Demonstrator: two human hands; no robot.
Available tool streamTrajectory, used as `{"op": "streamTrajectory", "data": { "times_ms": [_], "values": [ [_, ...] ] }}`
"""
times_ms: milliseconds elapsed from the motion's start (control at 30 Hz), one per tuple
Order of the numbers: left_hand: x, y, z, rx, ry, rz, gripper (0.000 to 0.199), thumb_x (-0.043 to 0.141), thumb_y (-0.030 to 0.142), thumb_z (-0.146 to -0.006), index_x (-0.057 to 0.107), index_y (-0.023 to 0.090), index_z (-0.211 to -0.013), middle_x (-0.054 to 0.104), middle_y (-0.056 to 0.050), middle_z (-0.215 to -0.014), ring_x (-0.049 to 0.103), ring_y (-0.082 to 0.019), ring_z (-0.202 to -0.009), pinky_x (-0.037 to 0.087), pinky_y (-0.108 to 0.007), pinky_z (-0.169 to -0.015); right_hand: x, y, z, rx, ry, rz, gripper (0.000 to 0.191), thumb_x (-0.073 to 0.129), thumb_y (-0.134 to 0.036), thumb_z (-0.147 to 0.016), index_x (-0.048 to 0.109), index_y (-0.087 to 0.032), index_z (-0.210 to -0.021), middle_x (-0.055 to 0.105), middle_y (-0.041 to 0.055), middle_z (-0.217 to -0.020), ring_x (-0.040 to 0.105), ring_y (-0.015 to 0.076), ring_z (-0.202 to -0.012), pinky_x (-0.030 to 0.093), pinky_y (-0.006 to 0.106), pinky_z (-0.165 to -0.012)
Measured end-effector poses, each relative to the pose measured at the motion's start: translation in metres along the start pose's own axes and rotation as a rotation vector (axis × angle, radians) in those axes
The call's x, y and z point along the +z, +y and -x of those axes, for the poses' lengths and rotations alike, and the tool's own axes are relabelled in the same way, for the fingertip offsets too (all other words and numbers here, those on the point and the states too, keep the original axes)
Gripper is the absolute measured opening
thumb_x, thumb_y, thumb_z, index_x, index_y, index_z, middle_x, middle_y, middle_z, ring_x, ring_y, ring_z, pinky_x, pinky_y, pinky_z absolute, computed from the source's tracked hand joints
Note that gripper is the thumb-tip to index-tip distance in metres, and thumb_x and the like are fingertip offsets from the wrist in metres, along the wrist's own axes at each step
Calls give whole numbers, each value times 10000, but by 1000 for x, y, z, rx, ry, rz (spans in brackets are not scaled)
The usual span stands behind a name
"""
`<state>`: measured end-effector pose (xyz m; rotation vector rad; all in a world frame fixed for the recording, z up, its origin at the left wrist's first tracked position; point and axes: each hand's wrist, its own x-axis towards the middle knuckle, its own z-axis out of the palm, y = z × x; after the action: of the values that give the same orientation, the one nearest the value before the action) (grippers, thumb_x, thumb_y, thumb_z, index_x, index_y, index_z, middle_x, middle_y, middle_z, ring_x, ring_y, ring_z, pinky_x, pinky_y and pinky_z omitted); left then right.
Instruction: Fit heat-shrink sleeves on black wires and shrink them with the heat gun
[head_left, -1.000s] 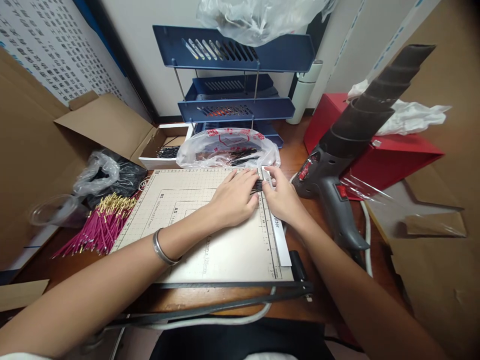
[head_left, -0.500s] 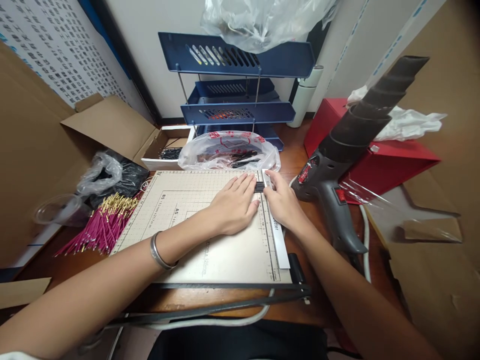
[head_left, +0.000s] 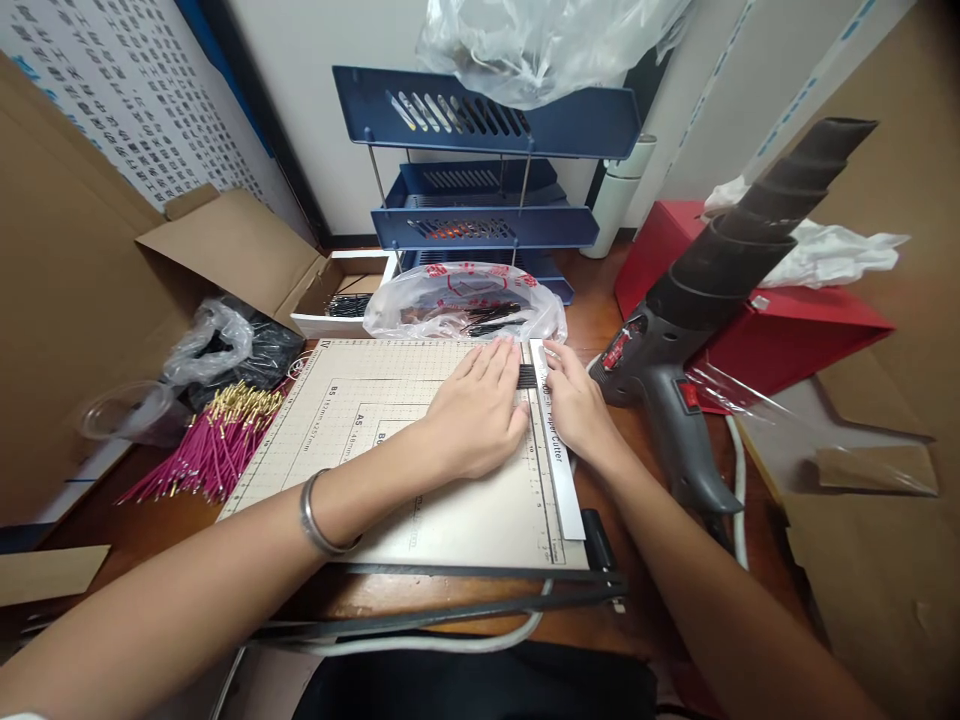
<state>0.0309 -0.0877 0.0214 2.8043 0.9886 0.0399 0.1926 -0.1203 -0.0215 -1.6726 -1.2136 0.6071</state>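
A cream paper cutter board [head_left: 465,520] with printed grid lines lies before me. My left hand [head_left: 480,410] rests flat on it, fingers stretched out and pointing away. Several thin black pieces [head_left: 528,376] stick out from beside its fingers toward the white guard strip [head_left: 559,450] on the board's right edge; whatever lies beneath the palm is hidden. At the far end of that strip is my right hand [head_left: 581,400], its fingers bent against the outer side and its thumb near the black pieces.
Magenta wires with gold ends [head_left: 214,440] lie left of the board. Behind it are a plastic bag [head_left: 465,290], an open box [head_left: 341,322] and a blue rack [head_left: 487,225]. A heat gun [head_left: 675,400] and red box [head_left: 810,330] stand right.
The whole view has shifted slightly, moving the scene to the right. My right hand's fingers have drawn back from the black pieces toward the strip's outer edge, showing more printed lettering.
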Motion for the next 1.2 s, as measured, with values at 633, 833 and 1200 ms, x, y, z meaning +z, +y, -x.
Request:
{"op": "streamTrajectory", "data": {
  "times_ms": [633,833,1200],
  "values": [
    [-4,-13,6,9,-96,49,761,200,460,-1062,88,16,-1670,9,-157,-1754,6,-253,-1646,61,-448,-1356,5,-5,2,-42,-35,160,563,432,-284,-939,496,-161,-1485,610,180,-1497,598,350,-1367,454,582,-1167],
    [6,-16,8,6,-156,11,768,136,506,-1076,98,29,-1677,-1,-136,-1759,-5,-246,-1647,41,-435,-1355,4,-12,1,-79,-89,202,554,386,-219,-944,488,-99,-1475,580,204,-1520,553,339,-1421,406,560,-1218],
    [6,-21,0,117,-116,62,735,195,469,-1082,155,23,-1664,101,-153,-1754,90,-254,-1644,96,-466,-1352,5,-12,2,-63,-89,258,402,391,-226,-952,575,-205,-1309,649,186,-1377,614,353,-1285,457,602,-1109]
  ]
}}
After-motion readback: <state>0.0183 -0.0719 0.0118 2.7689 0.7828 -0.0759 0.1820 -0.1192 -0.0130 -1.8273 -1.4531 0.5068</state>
